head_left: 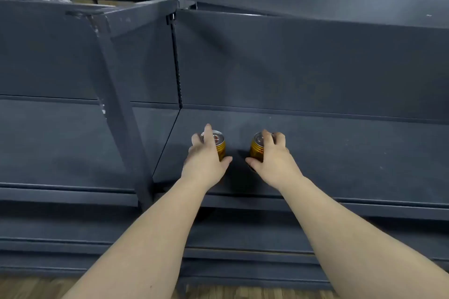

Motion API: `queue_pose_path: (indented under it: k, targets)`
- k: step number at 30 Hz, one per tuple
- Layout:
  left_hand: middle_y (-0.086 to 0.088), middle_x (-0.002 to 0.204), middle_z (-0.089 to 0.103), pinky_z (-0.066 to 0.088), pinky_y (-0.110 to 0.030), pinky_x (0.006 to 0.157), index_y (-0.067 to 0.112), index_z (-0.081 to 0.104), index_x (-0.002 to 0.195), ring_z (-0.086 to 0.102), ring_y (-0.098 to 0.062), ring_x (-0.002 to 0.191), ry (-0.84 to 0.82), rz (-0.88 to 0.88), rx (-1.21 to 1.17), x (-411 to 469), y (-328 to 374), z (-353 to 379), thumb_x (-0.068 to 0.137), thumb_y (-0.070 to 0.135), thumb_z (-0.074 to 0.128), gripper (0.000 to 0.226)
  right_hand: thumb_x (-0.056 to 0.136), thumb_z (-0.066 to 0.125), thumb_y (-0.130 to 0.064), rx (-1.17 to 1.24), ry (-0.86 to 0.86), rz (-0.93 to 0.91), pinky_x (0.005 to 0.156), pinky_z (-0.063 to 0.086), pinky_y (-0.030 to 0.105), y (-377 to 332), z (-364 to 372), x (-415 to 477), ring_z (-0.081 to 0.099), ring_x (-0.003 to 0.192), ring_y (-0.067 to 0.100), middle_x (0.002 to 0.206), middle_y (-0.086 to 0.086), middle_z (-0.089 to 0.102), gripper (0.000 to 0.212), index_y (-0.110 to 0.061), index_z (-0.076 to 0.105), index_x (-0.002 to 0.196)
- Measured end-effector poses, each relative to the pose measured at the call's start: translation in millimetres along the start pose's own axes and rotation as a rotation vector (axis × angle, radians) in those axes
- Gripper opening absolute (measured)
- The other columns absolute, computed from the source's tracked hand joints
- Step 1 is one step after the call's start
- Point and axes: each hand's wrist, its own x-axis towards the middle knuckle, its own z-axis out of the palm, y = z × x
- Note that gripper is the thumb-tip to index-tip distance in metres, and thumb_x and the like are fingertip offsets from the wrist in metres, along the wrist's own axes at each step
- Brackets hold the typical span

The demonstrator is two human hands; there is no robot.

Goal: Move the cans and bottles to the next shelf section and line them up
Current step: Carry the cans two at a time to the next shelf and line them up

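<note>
Two gold cans with silver tops stand upright on the dark grey shelf [340, 153] of the right-hand section, near its left end. My left hand [206, 160] wraps the left gold can [220, 147] from the left side, fingers over its top. My right hand [274, 155] grips the right gold can [257, 149] from the right, thumb low at its base. The cans sit side by side with a small gap between them. No bottles show.
A slanted metal bracket [119, 114] and a slotted upright [177, 63] divide the left shelf section [60, 143] from the right one. A higher shelf overhangs at the top. Lower shelf edges and a wooden floor [243, 294] lie below.
</note>
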Motion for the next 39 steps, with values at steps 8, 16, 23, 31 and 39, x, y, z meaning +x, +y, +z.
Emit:
queue_pose_path:
  k: [8, 16, 23, 31, 39]
  targets:
    - [-0.013, 0.143, 0.028, 0.056, -0.041, 0.087, 0.018, 0.013, 0.155, 0.059, -0.033, 0.111, 0.053, -0.069, 0.002, 9.6, 3.1, 10.8, 0.093, 0.038, 0.067, 0.085, 0.094, 0.066, -0.04, 0.01, 0.079, 0.051, 0.091, 0.053, 0.041, -1.5, 9.0, 6.7, 0.055, 0.115, 0.036, 0.146, 0.01, 0.026, 0.071, -0.02, 0.026, 0.15]
    - [-0.011, 0.144, 0.03, 0.055, -0.04, 0.088, 0.017, 0.019, 0.154, 0.057, -0.034, 0.115, 0.042, -0.063, -0.08, 9.5, 0.3, 2.2, 0.094, 0.036, 0.067, 0.079, 0.096, 0.065, -0.035, 0.075, 0.077, 0.064, 0.095, 0.05, 0.041, -4.0, 6.7, 2.1, 0.053, 0.116, 0.036, 0.145, 0.01, 0.026, 0.068, -0.019, 0.027, 0.15]
    - [-0.011, 0.143, 0.033, 0.053, -0.041, 0.092, 0.017, 0.022, 0.152, 0.055, -0.035, 0.119, 0.028, 0.011, -0.088, -1.9, 11.0, -6.3, 0.093, 0.037, 0.068, 0.077, 0.094, 0.067, -0.036, 0.1, 0.096, 0.114, 0.097, 0.052, 0.042, -7.7, -12.3, -15.6, 0.052, 0.118, 0.034, 0.146, 0.008, 0.025, 0.072, -0.021, 0.026, 0.151]
    - [-0.012, 0.147, 0.036, 0.053, -0.043, 0.097, 0.02, 0.027, 0.151, 0.053, -0.034, 0.124, -0.032, 0.136, -0.128, -24.9, 39.9, 0.5, 0.089, 0.039, 0.073, 0.079, 0.091, 0.072, -0.035, 0.108, 0.138, 0.214, 0.098, 0.054, 0.039, 6.1, -35.0, -52.9, 0.053, 0.12, 0.03, 0.145, 0.006, 0.027, 0.077, -0.023, 0.026, 0.152]
    - [-0.008, 0.144, 0.035, 0.052, -0.036, 0.093, 0.021, 0.026, 0.151, 0.053, -0.028, 0.121, -0.146, 0.324, -0.161, -67.0, 103.9, 25.5, 0.091, 0.038, 0.07, 0.076, 0.091, 0.07, -0.038, 0.046, 0.21, 0.347, 0.095, 0.054, 0.038, 58.8, -73.2, -115.9, 0.054, 0.119, 0.028, 0.145, 0.007, 0.034, 0.074, -0.025, 0.027, 0.151]
